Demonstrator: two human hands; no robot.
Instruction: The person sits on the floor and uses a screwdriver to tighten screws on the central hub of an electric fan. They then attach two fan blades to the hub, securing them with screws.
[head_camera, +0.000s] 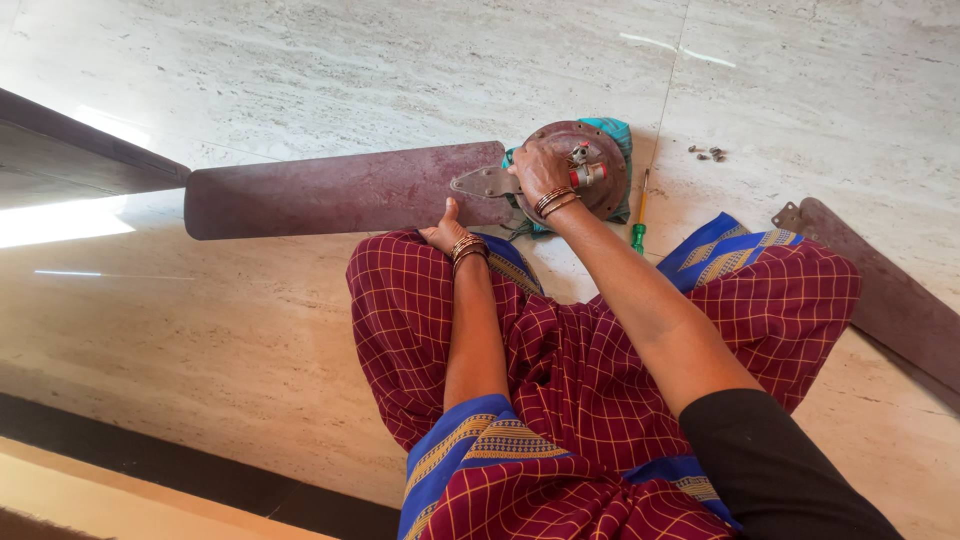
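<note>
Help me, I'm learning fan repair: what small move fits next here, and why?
Probably pick up the screwdriver. The right hand rests on the fan hub by the blade bracket, the left hand steadies the blade, and loose screws lie apart on the floor.

Floor is polished pale stone, cream with soft grey veining, big slabs with a thin grout line running down from the top edge. Pretty glossy too: there's a bright patch of light reflected on the left and a couple of smaller streaks up top. A dark wooden edge cuts in from the upper left, can't tell what it belongs to. Along the bottom left there's a dark band and then a tan strip below it, looks like a step or border.
</note>
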